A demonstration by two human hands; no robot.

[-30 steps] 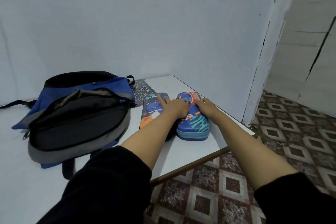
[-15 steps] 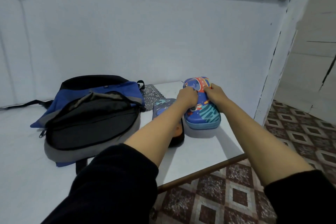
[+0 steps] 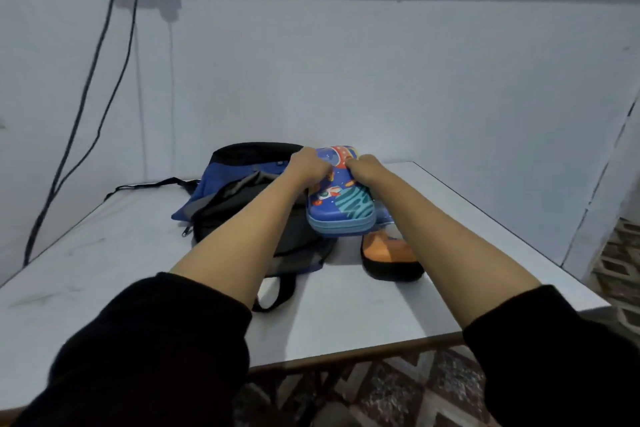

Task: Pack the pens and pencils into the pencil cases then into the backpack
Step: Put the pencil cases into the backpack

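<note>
No lettering, brand name or number is legible anywhere in view. The blue pencil case (image 3: pixel 341 210) carries only cartoon rocket artwork, and a small dark tag on the backpack (image 3: pixel 242 153) is too blurred to read.

White table (image 3: pixel 104 253) against pale wall (image 3: pixel 346 80); two black cables (image 3: pixel 96 55) hanging; patterned tile floor (image 3: pixel 415 392) below.
</note>
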